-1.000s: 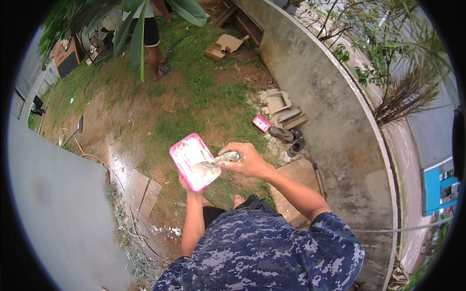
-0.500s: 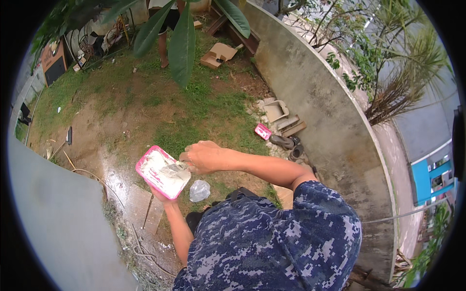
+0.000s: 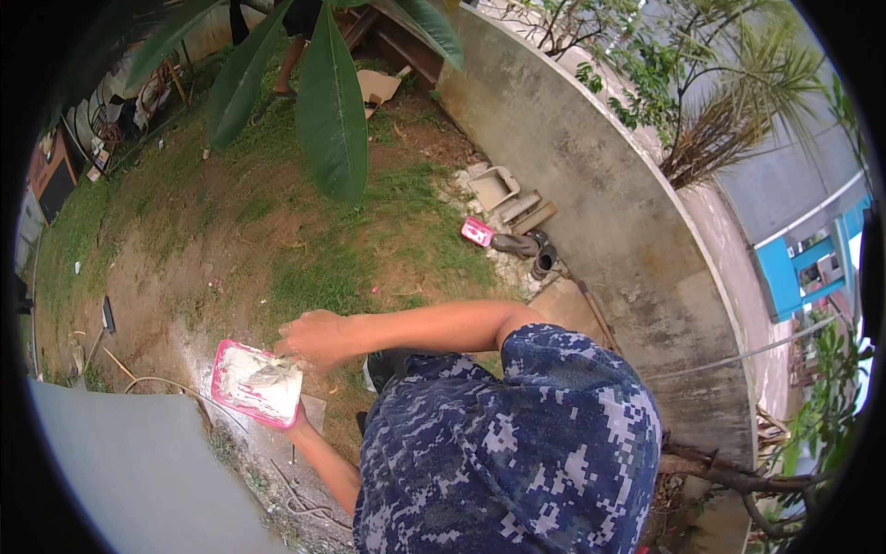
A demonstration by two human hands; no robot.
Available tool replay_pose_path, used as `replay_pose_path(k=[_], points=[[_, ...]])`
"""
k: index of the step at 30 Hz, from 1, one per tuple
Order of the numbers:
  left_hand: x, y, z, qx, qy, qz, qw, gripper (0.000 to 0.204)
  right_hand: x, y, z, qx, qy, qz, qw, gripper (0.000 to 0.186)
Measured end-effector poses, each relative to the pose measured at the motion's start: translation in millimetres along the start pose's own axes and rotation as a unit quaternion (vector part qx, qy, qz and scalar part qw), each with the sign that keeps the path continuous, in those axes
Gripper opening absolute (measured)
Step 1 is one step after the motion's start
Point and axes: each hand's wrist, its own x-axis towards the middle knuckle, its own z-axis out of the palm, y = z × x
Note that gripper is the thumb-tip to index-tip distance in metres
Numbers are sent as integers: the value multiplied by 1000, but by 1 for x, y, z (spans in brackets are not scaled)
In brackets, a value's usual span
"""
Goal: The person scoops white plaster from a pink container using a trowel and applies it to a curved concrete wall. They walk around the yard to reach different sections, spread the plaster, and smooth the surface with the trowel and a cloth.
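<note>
Item one: pink tray [image 3: 217, 377], shallow and rectangular, held out to the front left of the body above the ground; contents, white paste spread unevenly over the floor, with pink showing through in streaks. Item two: left hand [image 3: 297, 422], beneath the near right corner of the tray; it has hold of the tray, but its fingers are mostly hidden, so their exact spread cannot be told. The support from below presumably keeps the open face upward and the paste inside. Item three: right hand [image 3: 317, 340], over the tray's right side, fingers curled closed on what appears to be the handle of a scraper, mostly covered by the hand. Item four: scraper [image 3: 269, 373], flat blade, coated, lying against the paste; the grip from above likely lets the blade meet it at a low angle. Item five: second pink tray [image 3: 467, 234], smaller in view, on the ground beside dark footwear [image 3: 513, 244], whitish residue inside. Item six: beige pan [image 3: 496, 187], near the concrete wall [image 3: 600, 222], no contents discernible. Item seven: cardboard box [image 3: 377, 86], farther off, interior not readable.
</note>
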Motion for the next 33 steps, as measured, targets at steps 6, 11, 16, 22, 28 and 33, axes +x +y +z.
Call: replay_pose_path(k=[6, 11, 16, 22, 28, 33], points=[[97, 14, -1, -6, 225, 65, 972, 67, 74, 53, -9, -15, -29, 35, 999, 34], [194, 49, -53, -27, 160, 86, 983, 65, 160, 90, -37, -31, -95, 80, 992, 37], [268, 83, -75, -32, 12, 111, 993, 65, 246, 111, -50, -33, -47, 61, 997, 40], [343, 117, -92, -18, -11, 151, 988, 65, 339, 154, -49, 26, -105, 21, 994, 46], [445, 149, -128, -23, 88, 170, 981, 73, 438, 209, -53, 2, -111, 102, 988, 47], [571, 217, -105, -48, 129, 128, 982, 74, 562, 238, -88, 10, -68, 119, 991, 47]])
